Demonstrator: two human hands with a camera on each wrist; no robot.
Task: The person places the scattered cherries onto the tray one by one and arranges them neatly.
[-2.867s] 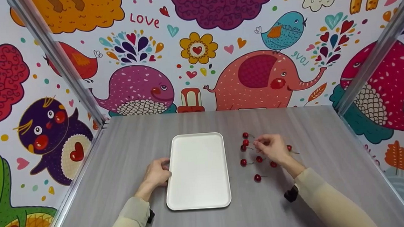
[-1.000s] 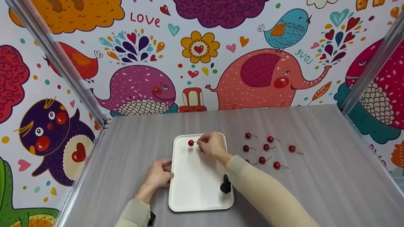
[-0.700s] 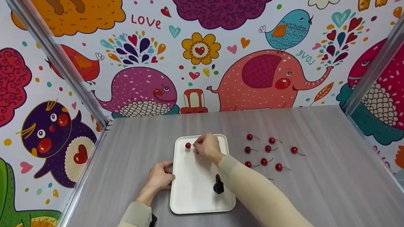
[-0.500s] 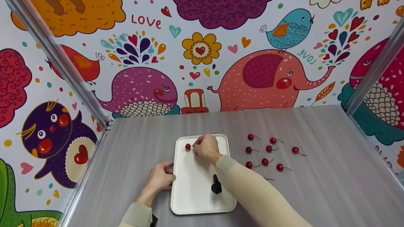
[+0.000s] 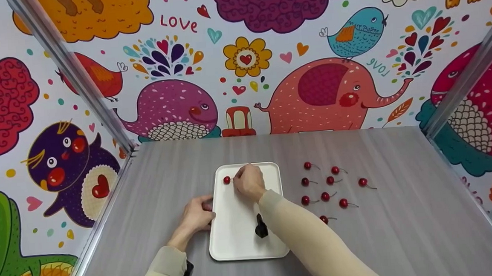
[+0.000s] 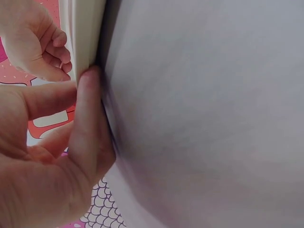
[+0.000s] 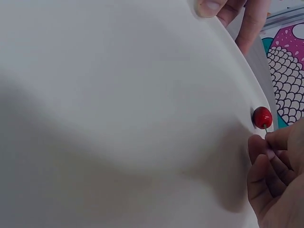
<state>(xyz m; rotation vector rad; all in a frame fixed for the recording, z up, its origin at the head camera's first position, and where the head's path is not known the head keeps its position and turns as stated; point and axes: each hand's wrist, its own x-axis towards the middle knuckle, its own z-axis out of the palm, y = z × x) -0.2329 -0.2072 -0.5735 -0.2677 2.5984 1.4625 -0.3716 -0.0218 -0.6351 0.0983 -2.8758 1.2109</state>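
Note:
A white rectangular tray lies on the grey table. My left hand grips its left edge, the thumb over the rim and the other fingers against the outer side. Over the far left part of the tray, my right hand pinches the thin stem of a red cherry between thumb and fingertips. The cherry hangs close to the tray's surface near the rim in the right wrist view. The left wrist view shows the left hand on the tray's side wall.
Several red cherries with stems, such as one cherry, lie spread on the table right of the tray. The right sleeve crosses the tray's near right corner. Printed cartoon walls and metal posts enclose the table.
My right hand has come from the cherries on the right to over the tray, bringing one cherry by its stem, then eased slightly left and nearer. The left hand keeps its hold.

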